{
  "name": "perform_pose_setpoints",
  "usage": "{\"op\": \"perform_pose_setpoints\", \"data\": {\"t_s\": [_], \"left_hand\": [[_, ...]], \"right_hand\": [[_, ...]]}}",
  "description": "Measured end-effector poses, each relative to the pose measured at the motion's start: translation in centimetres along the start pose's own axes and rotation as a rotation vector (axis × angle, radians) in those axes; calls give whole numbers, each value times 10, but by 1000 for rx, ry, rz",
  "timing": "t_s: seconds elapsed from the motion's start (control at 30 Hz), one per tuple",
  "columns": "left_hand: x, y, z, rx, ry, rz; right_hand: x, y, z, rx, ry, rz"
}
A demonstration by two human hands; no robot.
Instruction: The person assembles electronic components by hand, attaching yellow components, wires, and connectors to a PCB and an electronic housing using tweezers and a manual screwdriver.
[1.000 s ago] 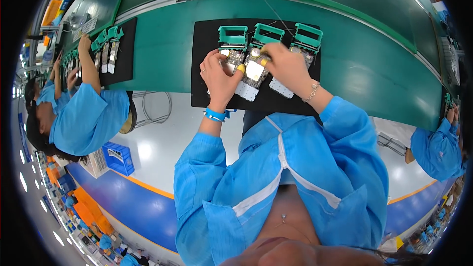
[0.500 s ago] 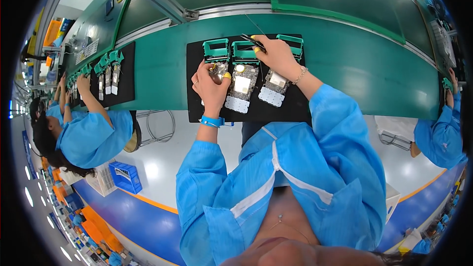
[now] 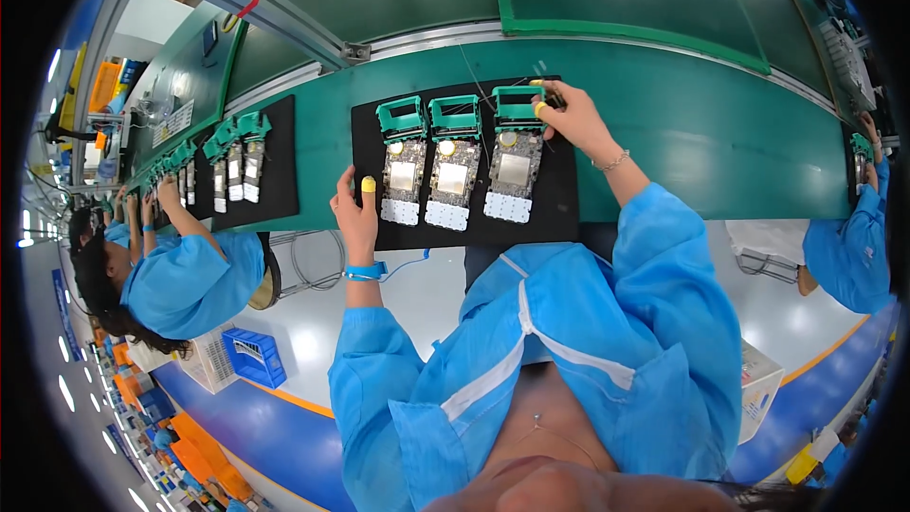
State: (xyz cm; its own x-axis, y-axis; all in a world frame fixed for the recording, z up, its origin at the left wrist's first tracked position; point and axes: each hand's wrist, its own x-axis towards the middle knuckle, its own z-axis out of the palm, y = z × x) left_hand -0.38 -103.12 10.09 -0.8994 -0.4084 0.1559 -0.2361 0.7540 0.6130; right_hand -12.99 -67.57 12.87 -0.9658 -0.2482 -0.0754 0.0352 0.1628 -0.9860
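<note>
Three circuit boards stand side by side on a black mat (image 3: 365, 147), each with a green plastic frame at its far end: the left board (image 3: 405, 166), the middle board (image 3: 453, 166) and the right board (image 3: 515, 166). Each carries a silvery square and a white near end. My left hand (image 3: 356, 218) is open beside the left board, thumb and fingers apart, a yellow cot on the thumb. At the right board's green frame (image 3: 512, 100), my right hand (image 3: 576, 121) is closed on dark tweezers (image 3: 558, 100), mostly hidden and blurred. Yellow cots cover two of its fingertips.
The green workbench (image 3: 682, 142) runs across, with a metal rail behind it. A blue wrist strap (image 3: 365, 271) with a cord circles my left wrist. At left, a co-worker (image 3: 190, 270) handles similar boards on another black mat (image 3: 280, 156). A blue crate (image 3: 254, 357) stands on the floor.
My left hand has let go of the left board and drawn back toward the mat's left edge. My right hand has moved right and slightly nearer, with the tweezers. The view has shifted slightly.
</note>
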Motion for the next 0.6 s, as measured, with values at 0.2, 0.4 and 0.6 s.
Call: {"op": "perform_pose_setpoints", "data": {"t_s": [0.2,0.4,0.6], "left_hand": [[2,-4,-2,-160,46,28],[1,7,-31,-226,-125,139],[27,0,-48,-420,-376,183]], "right_hand": [[-5,-14,15,25,93,-68],[-62,-54,53,-33,477,-194],[-99,-76,160,-414,496,-361]]}}
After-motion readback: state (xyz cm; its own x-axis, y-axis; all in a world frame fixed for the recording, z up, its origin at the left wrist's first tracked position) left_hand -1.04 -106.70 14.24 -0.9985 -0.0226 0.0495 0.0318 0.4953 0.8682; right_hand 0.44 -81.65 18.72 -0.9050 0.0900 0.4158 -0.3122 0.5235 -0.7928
